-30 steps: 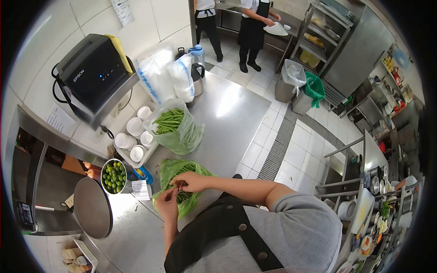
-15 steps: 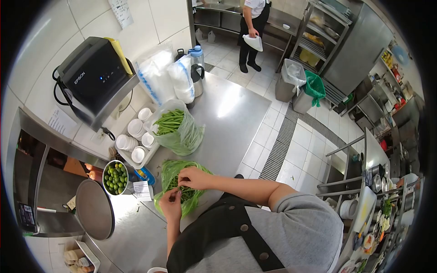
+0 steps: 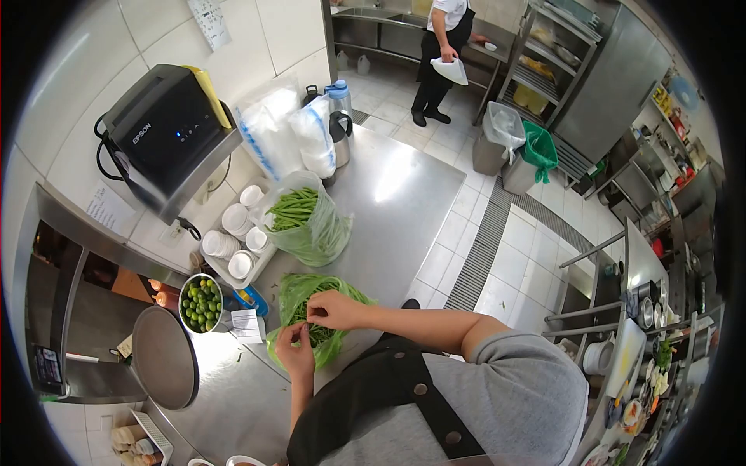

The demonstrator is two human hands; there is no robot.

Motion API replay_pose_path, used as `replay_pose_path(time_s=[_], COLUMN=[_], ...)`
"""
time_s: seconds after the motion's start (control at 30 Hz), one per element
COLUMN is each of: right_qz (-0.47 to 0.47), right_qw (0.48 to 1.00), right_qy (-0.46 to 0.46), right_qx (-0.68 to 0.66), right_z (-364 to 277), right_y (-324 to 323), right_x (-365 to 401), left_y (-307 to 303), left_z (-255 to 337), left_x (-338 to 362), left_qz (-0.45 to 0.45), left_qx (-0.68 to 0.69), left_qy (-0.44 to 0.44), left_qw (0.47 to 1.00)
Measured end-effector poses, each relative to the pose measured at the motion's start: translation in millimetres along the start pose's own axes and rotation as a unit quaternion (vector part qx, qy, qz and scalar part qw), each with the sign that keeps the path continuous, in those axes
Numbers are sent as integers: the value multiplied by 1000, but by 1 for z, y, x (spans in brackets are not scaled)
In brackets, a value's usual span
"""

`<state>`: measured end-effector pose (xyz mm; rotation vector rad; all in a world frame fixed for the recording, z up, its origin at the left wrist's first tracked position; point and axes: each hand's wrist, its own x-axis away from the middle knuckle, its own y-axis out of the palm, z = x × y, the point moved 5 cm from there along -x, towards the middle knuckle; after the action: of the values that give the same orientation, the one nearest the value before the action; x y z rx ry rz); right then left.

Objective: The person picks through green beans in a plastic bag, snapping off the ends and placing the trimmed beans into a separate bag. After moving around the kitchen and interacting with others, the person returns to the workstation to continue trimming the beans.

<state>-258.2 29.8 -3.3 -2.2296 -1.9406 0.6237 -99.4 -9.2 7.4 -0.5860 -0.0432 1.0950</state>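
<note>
My right hand is closed in a pinch over an open green plastic bag. Just below it, my left hand is pinched too, its fingertips close to those of the right. Whatever lies between the fingers is too small to make out. Thin green pieces, apparently bits of beans, show inside the bag under my hands. Farther up the steel table stands a clear greenish bag filled with long green beans.
Left of the bags are a tray with white cups, a container of green limes, a paper slip and a round brown tray. A black Epson printer sits above. Another person stands across the room holding a white jug-like object.
My hands stay pinched together over the bag, with only slight movement. The other person has shifted a little to the right, and a hand now shows at the far counter.
</note>
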Motion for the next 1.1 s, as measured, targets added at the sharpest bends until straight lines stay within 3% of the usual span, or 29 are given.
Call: replay_pose_path(time_s=[0.07,0.17,0.27,0.37,0.5,0.67,0.77,0.83,0.87,0.97,1.1], right_qz=[-12,-1,-8,-45,-23,-49,21,12,7,-158,-104], right_qw=[1000,999,1000,997,992,982,954,935,922,894,940], right_qy=[6,5,-8,9,72,116,24,115,159,256,170], right_qx=[-5,-43,-24,57,103,144,299,335,352,333,278], right_z=[-6,-12,-20,10,58,57,74,81,84,113,96], right_y=[0,0,4,18,23,22,33,35,35,41,39], right_x=[0,-1,0,3,6,1,3,-4,-7,-17,-20], left_y=[-1,1,3,-9,-23,-10,14,29,35,38,27], left_z=[2,-26,-35,-42,-51,-43,-53,-45,-43,-34,-41], left_x=[1,8,9,0,-6,3,14,22,27,31,27], left_qz=[-8,11,75,140,184,107,31,-42,-44,-72,-2], left_qx=[-14,113,321,403,431,433,409,399,395,437,398], left_qy=[16,-51,-181,-202,-216,-246,-258,-269,-285,-304,-315], left_qw=[1000,992,927,881,856,861,875,875,872,844,862])
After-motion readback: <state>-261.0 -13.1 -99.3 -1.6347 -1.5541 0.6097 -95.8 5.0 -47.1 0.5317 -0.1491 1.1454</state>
